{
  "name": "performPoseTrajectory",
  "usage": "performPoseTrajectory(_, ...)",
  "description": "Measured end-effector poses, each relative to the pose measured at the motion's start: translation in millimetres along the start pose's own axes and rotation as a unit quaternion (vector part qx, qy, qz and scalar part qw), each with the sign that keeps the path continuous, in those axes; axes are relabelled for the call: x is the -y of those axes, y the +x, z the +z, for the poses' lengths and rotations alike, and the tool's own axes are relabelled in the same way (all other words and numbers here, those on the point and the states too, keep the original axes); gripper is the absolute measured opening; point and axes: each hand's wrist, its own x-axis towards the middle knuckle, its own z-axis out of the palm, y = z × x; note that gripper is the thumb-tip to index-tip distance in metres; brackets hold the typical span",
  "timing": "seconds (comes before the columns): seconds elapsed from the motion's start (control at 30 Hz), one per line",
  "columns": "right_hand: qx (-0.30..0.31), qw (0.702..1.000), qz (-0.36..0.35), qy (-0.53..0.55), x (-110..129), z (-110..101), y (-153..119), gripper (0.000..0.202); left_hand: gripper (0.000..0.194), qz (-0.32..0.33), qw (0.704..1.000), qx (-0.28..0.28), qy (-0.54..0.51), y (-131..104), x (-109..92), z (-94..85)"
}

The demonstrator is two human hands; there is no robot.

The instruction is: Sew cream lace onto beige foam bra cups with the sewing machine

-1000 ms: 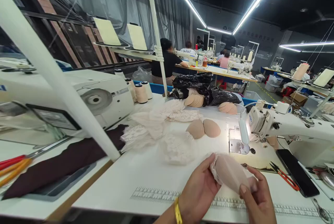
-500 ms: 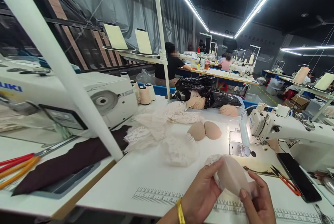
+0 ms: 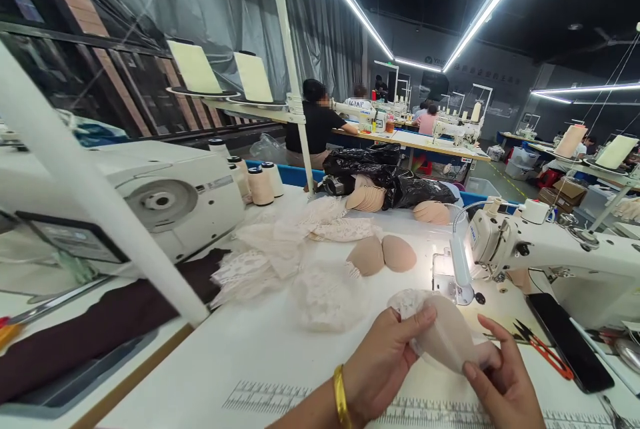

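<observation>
The left hand (image 3: 385,362) and right hand (image 3: 500,382) both pinch one beige moulded foam cup edged with white lace (image 3: 440,332) — thumbs clamped on its face. Just beyond it lie two matching beige foam cups (image 3: 383,254); right of the grip — red-handled thread snips (image 3: 543,347).

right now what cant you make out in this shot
- Bra cup, head view: underside and edges hidden by the left hand and right hand.
- Right hand: wrist cut off by the bottom edge.
- Scissors: small, blade tips unclear.
- Phone: screen dark, unreadable.
</observation>
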Motion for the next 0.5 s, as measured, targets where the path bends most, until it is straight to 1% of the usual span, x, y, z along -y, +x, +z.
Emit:
performPoseTrajectory(0.03, 0.014, 1.000, -0.002, -0.002, 1, -4, 3, 0.075, 0.038, 0.004, 1.000, 0.017, 0.020, 0, -4, 1.0)
performPoseTrajectory(0.07, 0.028, 0.999, -0.011, -0.012, 4, -9, 6, 0.073, 0.036, 0.008, 0.997, 0.047, 0.053, -1, -9, 1.9)
performPoseTrajectory(0.1, 0.046, 0.998, -0.030, -0.033, 8, -14, 12, 0.069, 0.032, 0.007, 0.990, 0.094, 0.106, -1, -15, 2.4)
performPoseTrajectory(0.13, 0.074, 0.993, -0.063, -0.071, 13, -20, 19, 0.059, 0.026, 0.010, 0.971, 0.157, 0.181, -1, -20, 2.2)
performPoseTrajectory(0.17, 0.111, 0.980, -0.113, -0.121, 19, -24, 28, 0.045, 0.019, 0.023, 0.934, 0.230, 0.273, 0, -25, 1.3)
performPoseTrajectory(0.2, 0.154, 0.954, -0.178, -0.188, 26, -28, 39, 0.029, 0.014, 0.053, 0.876, 0.301, 0.373, 3, -29, -0.5)
performPoseTrajectory(0.23, 0.214, 0.907, -0.249, -0.263, 31, -30, 51, 0.013, 0.016, 0.098, 0.801, 0.359, 0.469, 8, -31, -2.9)
performPoseTrajectory(0.27, 0.252, 0.848, -0.326, -0.333, 36, -32, 65, 0.016, 0.020, 0.149, 0.720, 0.397, 0.549, 15, -31, -5.7)
performPoseTrajectory(0.3, 0.268, 0.785, -0.383, -0.407, 39, -32, 78, 0.023, 0.023, 0.197, 0.646, 0.417, 0.608, 25, -30, -8.8)
performPoseTrajectory(0.33, 0.276, 0.729, -0.422, -0.464, 40, -31, 90, 0.025, 0.024, 0.231, 0.589, 0.423, 0.649, 35, -27, -11.7)
performPoseTrajectory(0.37, 0.272, 0.691, -0.447, -0.499, 39, -30, 100, 0.028, 0.025, 0.247, 0.550, 0.423, 0.676, 46, -24, -14.4)
performPoseTrajectory(0.4, 0.262, 0.673, -0.455, -0.520, 36, -30, 108, 0.029, 0.025, 0.251, 0.530, 0.421, 0.692, 57, -21, -16.6)
performPoseTrajectory(0.43, 0.252, 0.673, -0.453, -0.528, 34, -30, 113, 0.029, 0.024, 0.250, 0.521, 0.420, 0.700, 67, -19, -18.3)
performPoseTrajectory(0.5, 0.244, 0.700, -0.429, -0.517, 29, -33, 116, 0.031, 0.022, 0.249, 0.523, 0.416, 0.701, 79, -16, -20.2)
